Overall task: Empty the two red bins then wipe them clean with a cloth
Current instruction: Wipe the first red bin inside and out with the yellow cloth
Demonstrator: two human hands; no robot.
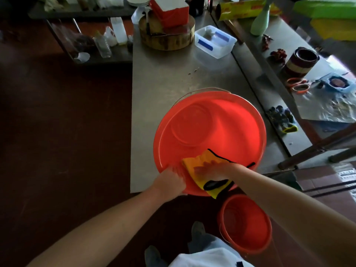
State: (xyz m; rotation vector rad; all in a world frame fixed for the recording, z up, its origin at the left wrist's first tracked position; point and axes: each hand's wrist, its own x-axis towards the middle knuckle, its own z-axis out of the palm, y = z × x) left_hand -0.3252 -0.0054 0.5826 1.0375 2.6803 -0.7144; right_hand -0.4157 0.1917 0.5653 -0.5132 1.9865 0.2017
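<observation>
A large red bin (212, 120) stands on the steel table (163, 78) near its front edge, with nothing inside it. My left hand (170, 182) grips its near rim, fingers curled over the edge. My right hand (212, 171) presses a yellow cloth (202, 160) with black trim against the bin's near inner wall; the cloth drapes over the rim. The hand is blurred. A second, smaller red bin (248, 228) stands on the floor below the table, also with nothing in it.
At the table's back stand a white plastic box (215, 42) and a round wooden block (167, 39) with a red and white carton (169, 10). On the right, gloves (282, 118), foil, scissors and a woven pot. Dark floor lies to the left.
</observation>
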